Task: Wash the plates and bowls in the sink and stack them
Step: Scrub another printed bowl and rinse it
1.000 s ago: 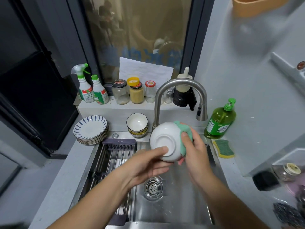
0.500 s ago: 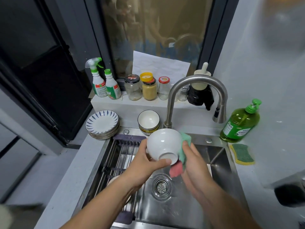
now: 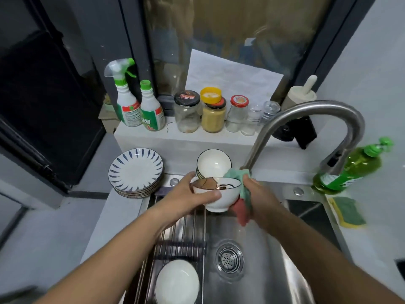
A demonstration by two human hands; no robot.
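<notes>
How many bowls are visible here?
3: held bowl in the left hand, top bowl of the stack behind, white bowl on the rack. The stack may hide more.

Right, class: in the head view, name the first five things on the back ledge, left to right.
spray bottle → green-capped bottle → black-lidded jar → yellow jar → red-lidded jar

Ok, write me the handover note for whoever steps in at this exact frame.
Left hand: grips the held bowl, upright over the sink, brown residue inside.
Right hand: holds the cloth against that bowl's side.
Done: plate stack on the counter; bowl stack behind the sink.
Left: clean the held bowl, probably the second bowl on the rack too, then stack both.
</notes>
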